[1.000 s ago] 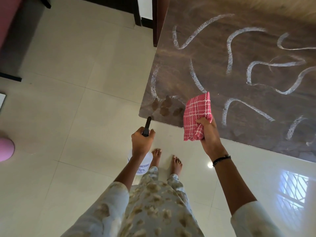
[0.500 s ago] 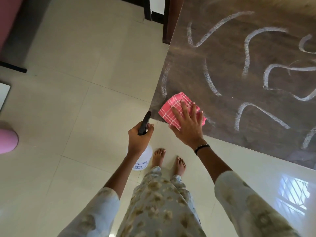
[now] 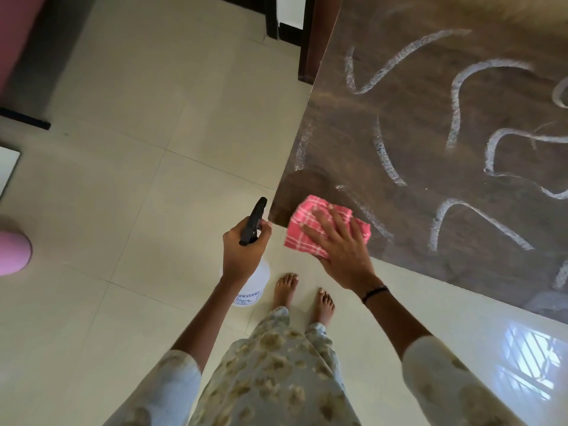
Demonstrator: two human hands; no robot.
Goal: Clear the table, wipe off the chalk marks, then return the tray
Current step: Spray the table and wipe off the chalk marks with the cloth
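1. Chalk marks [image 3: 455, 103] cover the dark wooden tabletop [image 3: 415, 142]: white curved strokes spread over most of the surface that I can see, from the far side to the near edge at the right.
2. The near left corner of the tabletop looks darker and wet, and I see almost no chalk on that patch.
3. My right hand [image 3: 341, 244] lies flat on a pink checked cloth [image 3: 304, 216], with the fingers straight and spread, pressing the cloth onto the tabletop at this near corner.
4. The cloth is folded, and one part of it hangs a little over the near edge of the tabletop.
5. A dark band is around my right wrist.
6. My left hand [image 3: 242, 250] is clamped around the neck of a spray bottle [image 3: 255, 281], fingers curled on it, just beside the corner of the tabletop and not touching it.
7. The bottle has a black trigger head pointing up and away from me, and a white body with a printed label hanging below my hand, above the floor [image 3: 123, 210].
8. The floor is of pale tiles, and I see two bare feet on it below the hands.
9. At the far left edge a pink rounded object [image 3: 12, 253] is partly in view; I cannot tell what it is.
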